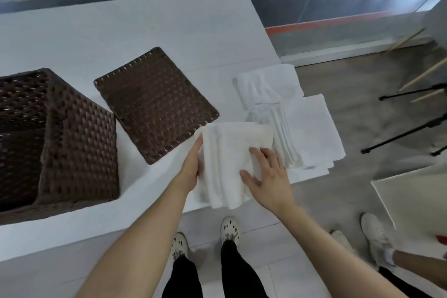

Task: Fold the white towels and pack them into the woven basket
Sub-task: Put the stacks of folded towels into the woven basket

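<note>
Woven basket [79, 140] sits beside its lid [154, 104]; left hand [192, 167] and right hand [268, 174] press flat on a folded towel [225, 150].

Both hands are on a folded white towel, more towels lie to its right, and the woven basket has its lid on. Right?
Not quite: the lid is off. The head view shows it lying flat on the table between the open woven basket and the folded white towel. The rest holds: left hand and right hand touch that towel, more towels to its right.
</note>
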A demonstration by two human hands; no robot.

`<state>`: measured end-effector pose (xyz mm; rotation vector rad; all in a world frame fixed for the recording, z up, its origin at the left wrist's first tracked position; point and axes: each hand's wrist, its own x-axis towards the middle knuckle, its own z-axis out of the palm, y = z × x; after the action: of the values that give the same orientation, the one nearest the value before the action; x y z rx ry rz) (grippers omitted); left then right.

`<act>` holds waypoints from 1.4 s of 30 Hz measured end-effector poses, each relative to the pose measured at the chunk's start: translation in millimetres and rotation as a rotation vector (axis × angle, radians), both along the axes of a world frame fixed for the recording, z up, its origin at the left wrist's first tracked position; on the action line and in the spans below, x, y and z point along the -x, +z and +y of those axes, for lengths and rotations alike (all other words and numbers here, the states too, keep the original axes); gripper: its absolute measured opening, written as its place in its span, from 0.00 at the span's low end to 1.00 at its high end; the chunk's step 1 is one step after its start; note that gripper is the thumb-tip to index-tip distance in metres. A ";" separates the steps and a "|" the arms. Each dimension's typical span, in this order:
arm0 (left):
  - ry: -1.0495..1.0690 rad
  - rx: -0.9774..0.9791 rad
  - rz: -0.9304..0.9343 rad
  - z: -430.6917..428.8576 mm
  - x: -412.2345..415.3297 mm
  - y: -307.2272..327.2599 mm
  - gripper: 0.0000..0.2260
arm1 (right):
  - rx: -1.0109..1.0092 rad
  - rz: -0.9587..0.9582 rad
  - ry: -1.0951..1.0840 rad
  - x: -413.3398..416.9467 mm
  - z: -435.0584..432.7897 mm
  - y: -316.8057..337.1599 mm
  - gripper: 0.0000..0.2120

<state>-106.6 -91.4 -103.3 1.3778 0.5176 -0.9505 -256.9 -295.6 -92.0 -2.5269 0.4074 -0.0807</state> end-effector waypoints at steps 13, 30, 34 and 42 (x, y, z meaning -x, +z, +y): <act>-0.040 -0.081 -0.165 116.4 6.3 40.2 0.36 | -0.050 -0.046 0.297 -22.2 87.6 5.8 0.18; -0.190 -0.325 -0.215 109.4 12.1 36.3 0.37 | -0.865 0.670 -0.270 -58.5 59.9 -17.2 0.58; -0.167 -0.174 -0.175 114.7 12.8 31.5 0.31 | -0.927 0.692 -0.252 -64.7 55.5 -21.4 0.51; -0.148 -0.170 -0.164 130.8 9.8 22.8 0.32 | -1.049 0.756 -0.228 -71.8 51.4 -16.9 0.55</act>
<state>-116.4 39.4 -80.5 1.6507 0.3830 -0.9185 -185.0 -244.2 -108.9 -1.3821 0.7697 0.8063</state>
